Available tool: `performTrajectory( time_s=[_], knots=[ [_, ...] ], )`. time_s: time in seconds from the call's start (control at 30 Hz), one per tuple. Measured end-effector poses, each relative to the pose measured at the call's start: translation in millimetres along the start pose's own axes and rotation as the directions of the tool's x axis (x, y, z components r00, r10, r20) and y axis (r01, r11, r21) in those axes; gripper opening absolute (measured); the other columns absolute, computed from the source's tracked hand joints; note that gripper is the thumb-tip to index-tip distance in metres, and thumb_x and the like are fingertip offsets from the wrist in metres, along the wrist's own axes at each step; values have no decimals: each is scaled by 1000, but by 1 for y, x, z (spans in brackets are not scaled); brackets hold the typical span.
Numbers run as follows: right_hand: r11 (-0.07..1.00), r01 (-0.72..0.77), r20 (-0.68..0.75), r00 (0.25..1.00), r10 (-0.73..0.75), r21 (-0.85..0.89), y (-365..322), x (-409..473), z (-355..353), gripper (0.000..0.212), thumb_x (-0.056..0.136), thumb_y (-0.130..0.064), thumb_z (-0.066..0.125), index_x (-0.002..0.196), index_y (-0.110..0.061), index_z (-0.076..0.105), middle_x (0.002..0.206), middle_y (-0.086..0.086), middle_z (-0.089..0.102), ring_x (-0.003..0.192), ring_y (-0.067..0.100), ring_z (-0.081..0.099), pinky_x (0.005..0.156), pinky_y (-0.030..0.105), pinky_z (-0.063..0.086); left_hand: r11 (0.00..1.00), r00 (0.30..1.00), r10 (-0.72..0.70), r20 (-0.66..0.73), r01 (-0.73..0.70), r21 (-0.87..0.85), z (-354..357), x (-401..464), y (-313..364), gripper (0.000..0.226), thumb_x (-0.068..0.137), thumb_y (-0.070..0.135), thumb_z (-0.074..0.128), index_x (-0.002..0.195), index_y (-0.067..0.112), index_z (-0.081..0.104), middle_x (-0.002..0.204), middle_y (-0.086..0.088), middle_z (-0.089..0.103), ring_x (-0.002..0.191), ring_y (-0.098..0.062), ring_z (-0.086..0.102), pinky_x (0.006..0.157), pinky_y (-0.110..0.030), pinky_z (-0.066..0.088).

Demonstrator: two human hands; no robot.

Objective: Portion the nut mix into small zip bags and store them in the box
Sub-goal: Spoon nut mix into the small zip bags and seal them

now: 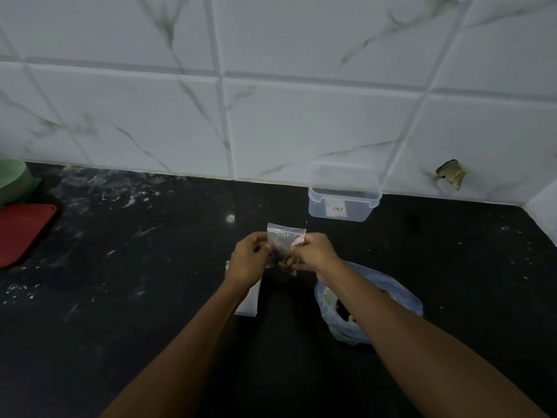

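A small clear zip bag (284,241) with some nuts at its bottom is held upright above the black counter. My left hand (248,259) pinches its left edge and my right hand (313,251) pinches its right edge. The larger bluish plastic bag of nut mix (401,300) lies open on the counter under my right forearm. A flat stack of spare zip bags (251,303) lies beneath my left wrist. The clear plastic box (343,194) stands open against the wall, behind the bag.
A red lid (22,230) and a green bowl (12,179) sit at the far left edge. The black counter (135,267) is dusted with white specks. The tiled wall (271,116) has a hole at the right (450,173).
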State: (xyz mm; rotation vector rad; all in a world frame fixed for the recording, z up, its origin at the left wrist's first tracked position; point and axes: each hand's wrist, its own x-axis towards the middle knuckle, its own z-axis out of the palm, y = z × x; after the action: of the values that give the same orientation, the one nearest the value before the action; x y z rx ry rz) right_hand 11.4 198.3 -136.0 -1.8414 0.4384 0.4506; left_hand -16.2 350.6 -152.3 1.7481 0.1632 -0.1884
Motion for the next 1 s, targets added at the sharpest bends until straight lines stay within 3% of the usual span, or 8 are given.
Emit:
performTrajectory(
  time_s=[0.3,0.5,0.6,0.67,0.77,0.87,0.93,1.0],
  knots=[
    [985,-170,-84,982,167,-34,11,35,19,26,86,3,63,111,-5,67,98,17,70,84,28,73,73,42,62,988,994,-104,43,99,122,6,18,-16,38,92,-1,44,121,15,62,104,-1,73,95,-16,70,86,-38,59],
    [971,-205,-177,967,181,-126,10,43,24,31,86,0,66,116,-6,64,104,15,67,80,24,70,71,37,62,979,993,-112,43,102,178,7,22,-21,35,91,2,45,102,26,66,96,-2,74,90,-20,71,83,-48,59],
    [961,-217,-201,963,181,-174,11,45,27,29,87,-3,66,116,-6,65,104,16,68,82,25,72,68,36,63,978,993,-111,35,103,181,6,17,-13,32,92,-1,47,108,20,66,102,0,72,96,-17,70,78,-31,60],
    [952,-220,-209,962,176,-211,8,42,27,32,87,-7,68,118,-7,63,106,15,67,84,25,71,69,35,62,978,996,-94,5,92,187,0,13,-9,35,95,1,48,122,19,62,111,6,67,103,-13,66,79,-23,54],
    [901,-170,-221,971,85,-400,-1,28,24,46,85,-16,71,127,-13,53,123,12,59,107,25,63,81,32,57,967,993,-75,-89,94,236,-17,7,-12,43,98,4,47,138,17,49,132,1,58,117,-14,58,99,-35,51],
    [894,21,-210,969,-128,-448,-4,5,21,61,86,-16,69,139,-18,38,136,11,45,120,27,54,79,30,48,953,982,-84,-168,129,273,-37,-5,-20,41,98,7,48,137,19,52,137,-3,56,121,-17,57,104,-43,48],
    [891,131,-204,949,-239,-435,-4,-10,23,49,88,-15,67,132,-19,43,129,6,47,114,22,55,78,26,48,941,977,-106,-186,159,300,-46,-17,-23,39,98,7,48,135,19,54,138,-5,56,122,-18,57,104,-42,48],
    [905,127,-146,968,-202,-407,0,-17,31,23,92,-18,63,113,-19,54,109,0,55,98,14,60,78,25,53,920,974,-142,-176,195,340,-51,-29,-27,38,99,8,47,135,18,54,139,-6,55,123,-20,55,101,-37,49]
  ],
)
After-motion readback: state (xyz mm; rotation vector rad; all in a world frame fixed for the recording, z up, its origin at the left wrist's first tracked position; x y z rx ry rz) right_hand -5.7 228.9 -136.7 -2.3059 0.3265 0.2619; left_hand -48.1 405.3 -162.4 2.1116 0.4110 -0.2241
